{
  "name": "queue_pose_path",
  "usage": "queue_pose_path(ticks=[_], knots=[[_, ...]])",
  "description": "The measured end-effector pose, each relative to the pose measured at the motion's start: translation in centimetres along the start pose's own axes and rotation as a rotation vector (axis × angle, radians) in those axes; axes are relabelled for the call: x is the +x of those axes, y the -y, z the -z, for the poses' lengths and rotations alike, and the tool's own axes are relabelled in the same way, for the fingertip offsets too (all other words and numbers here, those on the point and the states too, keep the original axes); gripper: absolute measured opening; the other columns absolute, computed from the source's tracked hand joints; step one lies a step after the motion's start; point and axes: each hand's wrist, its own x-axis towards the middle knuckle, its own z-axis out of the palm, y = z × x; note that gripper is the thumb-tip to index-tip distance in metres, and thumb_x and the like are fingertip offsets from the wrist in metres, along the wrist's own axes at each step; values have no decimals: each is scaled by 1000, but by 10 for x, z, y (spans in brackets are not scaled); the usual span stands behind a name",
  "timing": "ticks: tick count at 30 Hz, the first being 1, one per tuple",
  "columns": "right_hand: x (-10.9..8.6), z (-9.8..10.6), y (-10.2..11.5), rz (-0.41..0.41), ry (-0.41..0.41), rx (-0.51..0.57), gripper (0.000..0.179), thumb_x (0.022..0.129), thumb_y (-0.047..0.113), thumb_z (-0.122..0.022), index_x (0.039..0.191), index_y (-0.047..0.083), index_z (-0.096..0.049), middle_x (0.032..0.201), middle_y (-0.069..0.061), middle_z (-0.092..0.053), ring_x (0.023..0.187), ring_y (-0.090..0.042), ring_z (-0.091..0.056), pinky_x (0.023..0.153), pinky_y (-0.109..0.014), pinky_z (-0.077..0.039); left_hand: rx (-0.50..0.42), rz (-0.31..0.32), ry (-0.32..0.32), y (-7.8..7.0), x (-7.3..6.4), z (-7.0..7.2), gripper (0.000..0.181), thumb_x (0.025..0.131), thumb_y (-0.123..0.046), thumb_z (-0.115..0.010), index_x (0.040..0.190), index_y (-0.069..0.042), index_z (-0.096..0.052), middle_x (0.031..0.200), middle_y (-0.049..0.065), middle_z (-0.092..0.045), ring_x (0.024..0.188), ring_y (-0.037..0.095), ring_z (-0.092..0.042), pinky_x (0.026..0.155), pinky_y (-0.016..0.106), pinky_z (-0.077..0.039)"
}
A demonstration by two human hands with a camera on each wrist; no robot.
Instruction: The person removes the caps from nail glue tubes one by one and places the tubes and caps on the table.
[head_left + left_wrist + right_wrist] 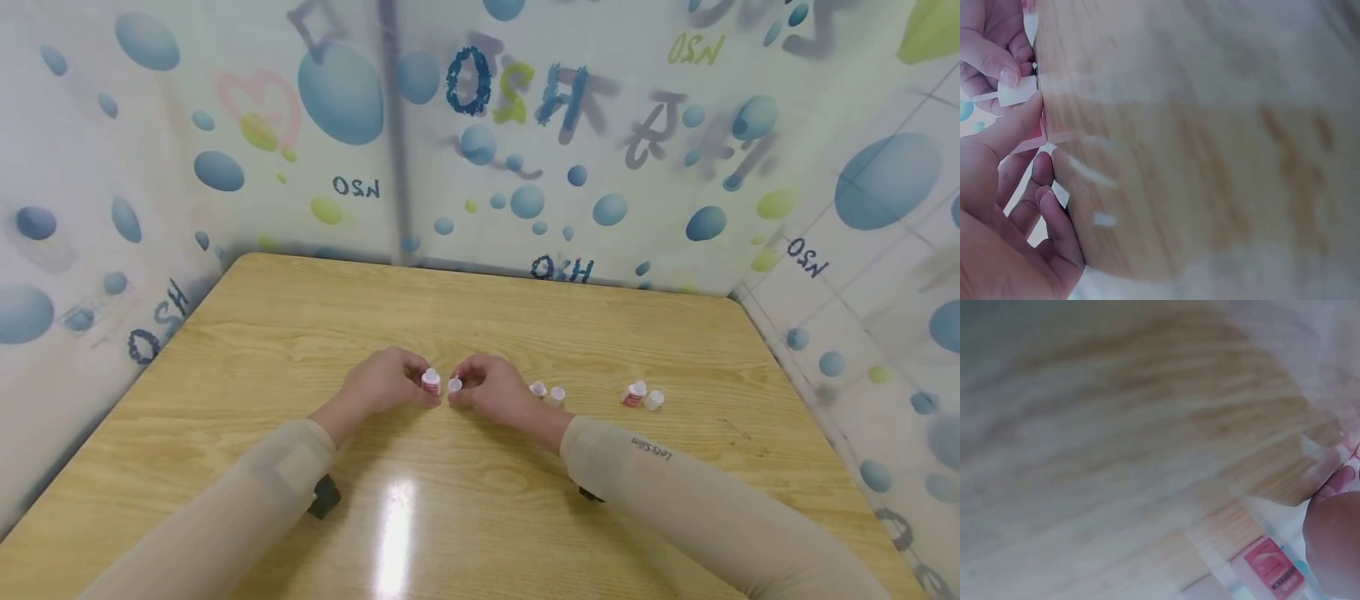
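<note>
In the head view my left hand [386, 383] grips a small white bottle [431, 384] with a red label, between thumb and fingers. Just right of it, my right hand [491, 390] pinches a small white cap [454, 385], a short gap from the bottle. The left wrist view shows the cap [1017, 92] at the right thumb, with a thin white stem beside it; I cannot tell what the stem belongs to. There, the left fingers mostly cover the bottle, leaving only a bit of pink. Mostly out of frame, the right hand [1338, 540] edges into the right wrist view.
Beyond the right wrist stand another small bottle [537, 389] and a white cap [557, 395]. Farther right a red-labelled bottle [633, 394] has a white cap [655, 400] beside it. The wooden table [300, 317] meets patterned walls at the back and sides.
</note>
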Motion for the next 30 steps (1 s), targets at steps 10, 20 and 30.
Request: queue_pose_path(ticks=[10,20,30], knots=[[-1,-1,-3,5,11,-23,21,91,14,-84,108,9,-73,97,-4,-74,86,-11,-63,75,-22,-50,2,-23,-2,-2,-2,1,34,82,-40,-92,108,-23,-80,99,-5,-77,93,18,-65,81,35,-45],[1,-1,-8,13,38,-37,29,89,12,-84,115,6,-72,99,-4,-75,89,-10,-65,77,-22,-53,-108,-62,52,7,0,3,33,84,-35,-92,110,-19,-79,103,-1,-73,101,21,-61,92,39,-47],[0,0,-7,16,24,-50,26,90,13,-84,113,8,-73,100,-4,-74,90,-11,-65,76,-22,-52,-192,-46,102,9,0,7,33,86,-28,-90,113,-13,-81,115,5,-77,116,26,-63,108,50,-46]])
